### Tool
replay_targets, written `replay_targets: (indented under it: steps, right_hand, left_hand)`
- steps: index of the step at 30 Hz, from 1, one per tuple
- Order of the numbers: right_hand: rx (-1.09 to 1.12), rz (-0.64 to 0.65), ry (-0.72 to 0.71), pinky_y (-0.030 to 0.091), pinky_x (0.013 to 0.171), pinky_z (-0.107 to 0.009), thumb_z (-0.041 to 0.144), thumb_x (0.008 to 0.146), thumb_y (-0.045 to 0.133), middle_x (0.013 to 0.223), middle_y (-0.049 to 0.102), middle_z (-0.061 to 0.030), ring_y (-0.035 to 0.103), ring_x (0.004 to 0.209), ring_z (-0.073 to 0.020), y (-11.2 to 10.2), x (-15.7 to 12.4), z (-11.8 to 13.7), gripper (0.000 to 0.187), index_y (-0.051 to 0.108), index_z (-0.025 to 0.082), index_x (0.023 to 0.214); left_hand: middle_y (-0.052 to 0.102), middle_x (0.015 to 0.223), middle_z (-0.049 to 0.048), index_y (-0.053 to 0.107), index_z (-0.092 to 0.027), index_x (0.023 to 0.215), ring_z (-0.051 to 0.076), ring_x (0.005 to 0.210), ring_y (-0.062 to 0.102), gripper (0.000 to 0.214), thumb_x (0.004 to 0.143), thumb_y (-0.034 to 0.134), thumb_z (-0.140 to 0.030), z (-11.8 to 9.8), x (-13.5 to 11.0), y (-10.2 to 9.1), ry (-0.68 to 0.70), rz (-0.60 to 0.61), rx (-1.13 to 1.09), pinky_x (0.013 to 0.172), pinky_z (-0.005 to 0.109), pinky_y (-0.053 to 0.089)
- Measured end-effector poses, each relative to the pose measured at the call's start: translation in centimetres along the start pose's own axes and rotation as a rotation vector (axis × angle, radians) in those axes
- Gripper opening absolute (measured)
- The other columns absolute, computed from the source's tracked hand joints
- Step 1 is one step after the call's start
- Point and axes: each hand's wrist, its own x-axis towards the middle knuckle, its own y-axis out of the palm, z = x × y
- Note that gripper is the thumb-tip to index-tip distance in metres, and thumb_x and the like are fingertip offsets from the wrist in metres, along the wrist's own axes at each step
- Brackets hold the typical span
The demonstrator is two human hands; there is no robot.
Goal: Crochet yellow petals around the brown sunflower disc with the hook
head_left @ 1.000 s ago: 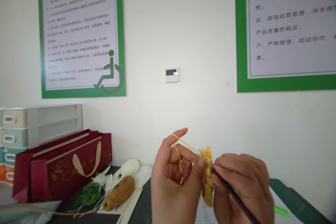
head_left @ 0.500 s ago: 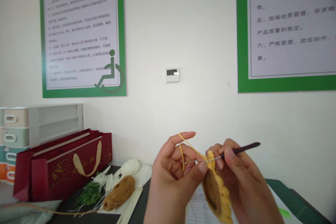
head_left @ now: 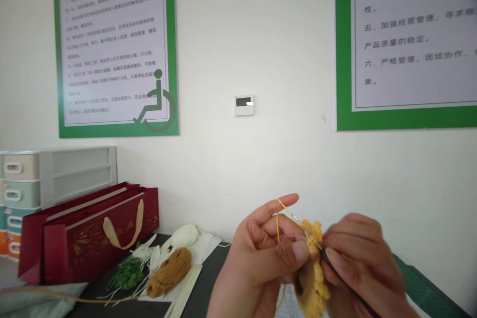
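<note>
Between thumb and fingers my left hand point(head_left: 257, 253) pinches the upper edge of a yellow crochet piece point(head_left: 315, 288) with a scalloped rim and a browner middle. Yellow yarn point(head_left: 285, 205) loops over its raised index finger and runs down to the stitches. In my right hand point(head_left: 367, 258) is a crochet hook point(head_left: 345, 280) with a dark handle, pointing down to the right. Its thin metal shaft passes by the top stitches, and the tip lies close to the yarn below my left index finger. My right palm is hidden.
On the dark table to the left lie a brown yarn skein point(head_left: 169, 272), green yarn point(head_left: 126, 274) and a white yarn ball point(head_left: 185, 235). Red gift bags point(head_left: 100, 228) stand behind, beside stacked drawers point(head_left: 22, 194). A green cutting mat point(head_left: 428, 283) is at right.
Both hands have shifted slightly right. My right hand has turned, so the hook's handle swung from pointing up right to down right, its tip now up by the yarn. The crochet piece has turned too.
</note>
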Motion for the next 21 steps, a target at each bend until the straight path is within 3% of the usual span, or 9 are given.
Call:
replay_targets:
  steps: [2,6,10,16,21]
  right_hand:
    - [0.176,-0.039,-0.005,0.043,0.060,-0.037,0.023,0.091,0.073,0.071,0.068,0.0012,0.056,0.059,-0.0159,1.0,0.2,0.4,0.007,0.073,0.028,0.095]
    - [0.433,-0.129,0.255,0.044,0.060,-0.034,0.027,0.097,0.066,0.068,0.065,0.0010,0.054,0.060,-0.0154,2.2,0.9,1.6,0.003,0.067,0.024,0.095]
    - [0.565,-0.083,0.456,0.044,0.059,-0.030,0.032,0.102,0.058,0.062,0.057,0.0013,0.051,0.062,-0.0153,1.8,1.2,2.0,0.014,0.064,0.025,0.091]
    - [0.694,-0.005,0.740,0.045,0.059,-0.029,0.036,0.104,0.050,0.064,0.053,0.0005,0.050,0.065,-0.0161,1.4,1.0,1.5,0.025,0.062,0.025,0.086]
    - [0.710,0.046,0.757,0.046,0.062,-0.029,0.041,0.102,0.052,0.065,0.051,0.0015,0.049,0.066,-0.0159,1.4,0.7,0.8,0.025,0.058,0.025,0.083]
  left_hand:
    - [0.068,0.075,0.0021,0.074,-0.013,0.126,0.005,0.056,0.051,0.063,0.066,0.093,-0.011,-0.3,0.0,-0.2,-0.045,0.034,-0.025,0.050,0.020,0.026]
    - [0.069,0.075,0.0021,0.076,-0.017,0.124,0.005,0.055,0.051,0.060,0.067,0.092,-0.010,-1.0,0.0,-0.7,-0.017,0.055,-0.012,0.051,0.021,0.027]
    - [0.070,0.075,0.0022,0.079,-0.018,0.116,0.007,0.059,0.055,0.052,0.066,0.093,-0.011,-1.5,-0.2,-0.8,0.015,0.063,0.019,0.050,0.018,0.029]
    - [0.069,0.080,0.0014,0.078,-0.022,0.117,0.011,0.073,0.057,0.045,0.074,0.091,-0.018,-1.0,-0.4,-0.3,0.220,-0.015,0.230,0.069,0.023,0.042]
    - [0.071,0.082,0.0018,0.077,-0.021,0.120,0.009,0.065,0.046,0.057,0.067,0.096,-0.020,-0.7,-0.3,-0.1,0.226,-0.067,0.305,0.064,0.024,0.037]
